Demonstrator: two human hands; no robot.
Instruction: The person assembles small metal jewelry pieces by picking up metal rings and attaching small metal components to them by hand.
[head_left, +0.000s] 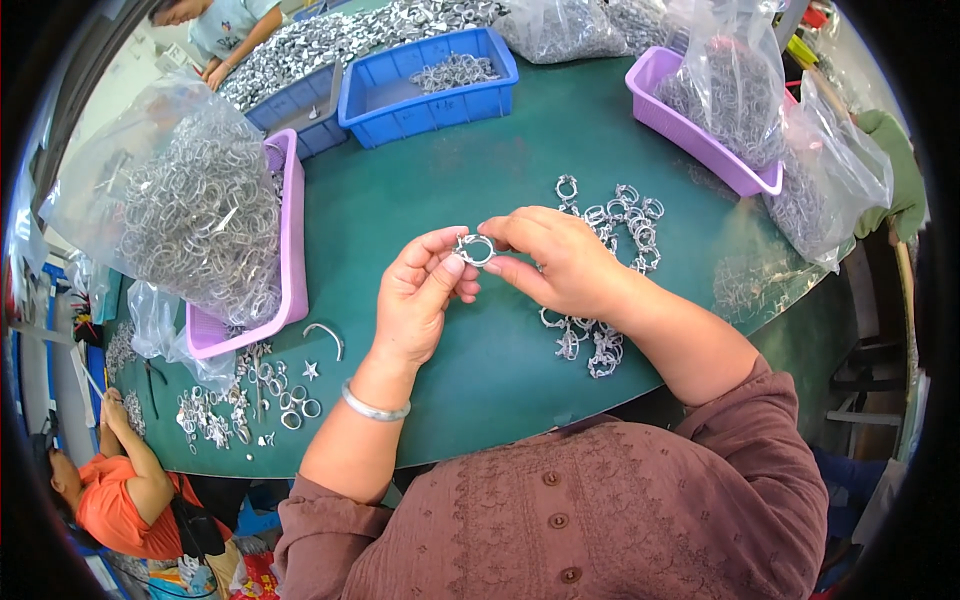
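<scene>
A silver metal ring (477, 250) with a small knobbly part on its left side is held up over the green table. My left hand (415, 290) pinches it between thumb and fingers at that knobbly side. On the opposite edge, the thumb and forefinger of my right hand (565, 260) close on the same ring. Beneath and beyond my right hand lies a loose heap of similar silver rings (635, 225), partly hidden by the hand and forearm. More of them (604, 352) lie nearer to me.
At the left, a purple basket (292, 240) carries a clear bag of metal rings (195, 220). Small metal parts (215, 415) lie below it. Blue bins (430, 90) stand at the back, another purple basket (700, 135) back right. Two people work nearby, far left and lower left.
</scene>
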